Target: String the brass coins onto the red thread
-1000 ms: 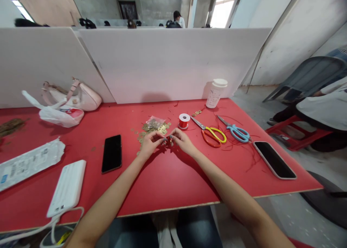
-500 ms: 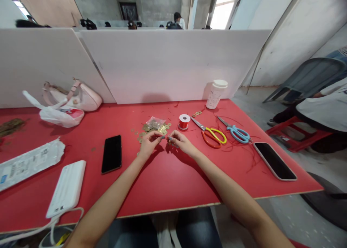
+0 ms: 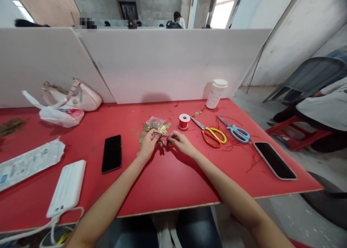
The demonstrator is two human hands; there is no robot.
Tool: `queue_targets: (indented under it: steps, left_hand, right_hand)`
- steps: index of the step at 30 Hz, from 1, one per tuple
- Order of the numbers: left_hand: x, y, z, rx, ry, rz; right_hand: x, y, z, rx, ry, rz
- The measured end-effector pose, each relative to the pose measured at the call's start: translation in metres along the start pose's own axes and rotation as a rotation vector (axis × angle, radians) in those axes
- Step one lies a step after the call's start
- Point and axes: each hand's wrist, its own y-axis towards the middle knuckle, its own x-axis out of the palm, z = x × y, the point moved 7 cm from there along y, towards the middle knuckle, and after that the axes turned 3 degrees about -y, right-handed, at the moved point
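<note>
My left hand (image 3: 149,144) and my right hand (image 3: 181,142) meet above the red table, fingertips nearly touching. Both are closed in a pinch. Small round coins (image 3: 162,143) hang under my left fingertips, apparently strung together. What my right fingers pinch is too small to make out; thin red cord would barely show against the table. Just behind my left hand lies a pile of brass-coloured coins (image 3: 142,134) with a clear plastic bag (image 3: 154,122) on it. A spool of red cord (image 3: 184,122) stands upright beyond my right hand.
Right of the spool lie red-and-yellow scissors (image 3: 214,136), blue scissors (image 3: 238,133), loose red cord and a phone (image 3: 275,161). A white cup (image 3: 216,94) stands by the partition (image 3: 173,64). On the left are another phone (image 3: 111,155), a power bank (image 3: 66,188) and bags (image 3: 62,116).
My left fingers have curled inward and turned. The dangling coins, earlier below my right fingertips, now show below my left ones. My right hand has barely moved.
</note>
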Motion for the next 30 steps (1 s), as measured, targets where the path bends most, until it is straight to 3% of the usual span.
queue_targets:
  steps: [6,13,16,19,25,28,30]
  left_hand:
    - [-0.001,0.001,0.001,0.014,-0.038,-0.027]
    - [0.010,-0.006,0.028,0.353,0.683,-0.194]
    - [0.015,-0.009,0.033,0.454,0.840,-0.250]
    - [0.012,-0.007,0.036,0.496,0.907,-0.228]
    - [0.013,-0.008,0.041,0.506,0.854,-0.210]
    - [0.012,-0.009,0.033,0.361,0.585,-0.161]
    - [0.009,-0.008,0.018,0.172,0.306,-0.105]
  right_hand:
    - [0.005,-0.001,-0.002,-0.021,0.029,-0.035]
    - [-0.001,0.002,-0.003,-0.085,-0.109,0.020]
    - [-0.003,0.002,-0.003,-0.086,-0.143,0.034]
    - [-0.003,0.001,-0.003,-0.083,-0.163,0.034]
    - [0.000,-0.001,-0.003,-0.090,-0.178,0.018]
    - [0.002,-0.001,-0.006,-0.112,-0.178,0.004]
    - [0.000,0.000,-0.009,-0.134,-0.228,0.028]
